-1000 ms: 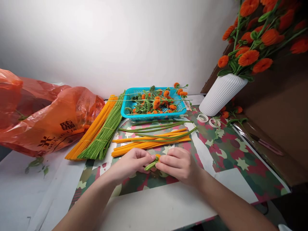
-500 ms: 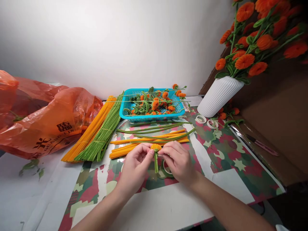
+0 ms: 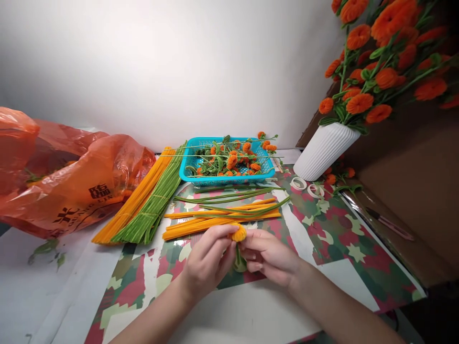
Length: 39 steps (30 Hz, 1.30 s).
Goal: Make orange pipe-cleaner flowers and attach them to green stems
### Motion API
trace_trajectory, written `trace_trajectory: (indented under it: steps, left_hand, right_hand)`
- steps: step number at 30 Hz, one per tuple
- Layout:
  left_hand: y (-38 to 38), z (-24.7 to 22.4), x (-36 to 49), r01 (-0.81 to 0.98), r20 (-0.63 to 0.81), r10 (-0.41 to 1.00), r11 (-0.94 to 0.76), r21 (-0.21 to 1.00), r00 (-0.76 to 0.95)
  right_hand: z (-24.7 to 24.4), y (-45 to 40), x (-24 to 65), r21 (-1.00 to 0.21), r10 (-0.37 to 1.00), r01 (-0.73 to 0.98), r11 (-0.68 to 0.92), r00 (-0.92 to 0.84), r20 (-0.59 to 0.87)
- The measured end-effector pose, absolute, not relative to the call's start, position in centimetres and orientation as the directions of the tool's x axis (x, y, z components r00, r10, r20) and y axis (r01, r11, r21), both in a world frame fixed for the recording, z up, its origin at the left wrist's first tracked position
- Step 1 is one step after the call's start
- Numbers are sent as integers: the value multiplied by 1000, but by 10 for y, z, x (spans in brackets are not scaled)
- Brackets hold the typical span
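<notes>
One fuzzy, rounded yellow flower [image 3: 239, 233], green-stemmed: pinched between my left hand [image 3: 210, 260] and right hand [image 3: 273, 258], fingers closed.

Bright light pools on the white wall [image 3: 150, 67]. Glare streaks the orange plastic bag [image 3: 81, 177]; the lower right corner falls dark.

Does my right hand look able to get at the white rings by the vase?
Probably yes: nothing tall stands between your right hand and the white rings, which lie on the patterned mat beside the vase. It seems to pinch the yellow flower, though, so likely must let go first.
</notes>
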<state>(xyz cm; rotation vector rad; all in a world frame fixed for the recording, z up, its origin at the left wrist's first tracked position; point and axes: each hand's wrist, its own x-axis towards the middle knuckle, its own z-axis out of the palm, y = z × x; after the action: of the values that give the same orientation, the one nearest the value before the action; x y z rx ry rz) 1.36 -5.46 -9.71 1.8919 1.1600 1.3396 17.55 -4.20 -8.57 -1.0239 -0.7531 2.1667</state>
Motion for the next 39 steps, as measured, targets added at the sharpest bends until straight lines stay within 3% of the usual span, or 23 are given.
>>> trace_trajectory:
  steps: [2,5,7,9,15,22,29,31,35,39]
  left_hand:
    - [-50,-91,16,279,317,947,-318,906,49]
    - [-43,-88,16,54,-24,999,21,998,41]
    - [-41,-90,14,-74,-185,981,190,979,62]
    - [-40,-92,13,-140,-249,967,255,957,57]
    - [-46,-87,18,-198,-288,957,291,936,48]
    - [-47,-82,18,-193,-278,945,309,931,170]
    - [-49,-86,15,-162,-246,947,281,946,209]
    - [-49,-88,16,-180,-261,943,298,937,206]
    - [-51,-89,17,-245,-279,946,313,918,163]
    - [-51,-90,15,-264,-294,943,326,908,155]
  right_hand:
    - [-87,-41,177,-799,812,-257,-544,-399,-425]
    - [-88,-43,176,-978,973,-32,-205,-114,-200]
    - [-87,-45,174,-992,999,122,-22,-40,-27]
    - [-86,-48,172,-977,996,194,88,-44,81]
    - [-90,-48,170,-922,968,297,250,-60,243]
    - [-93,-42,174,-931,951,196,308,-82,298]
    - [-92,-35,177,-996,984,-52,-66,-172,-56]
    - [-92,-35,177,-993,983,-67,-92,-164,-80]
    - [-89,-42,176,-994,994,37,105,-45,104]
    - [-87,-50,176,-900,937,262,348,-100,333]
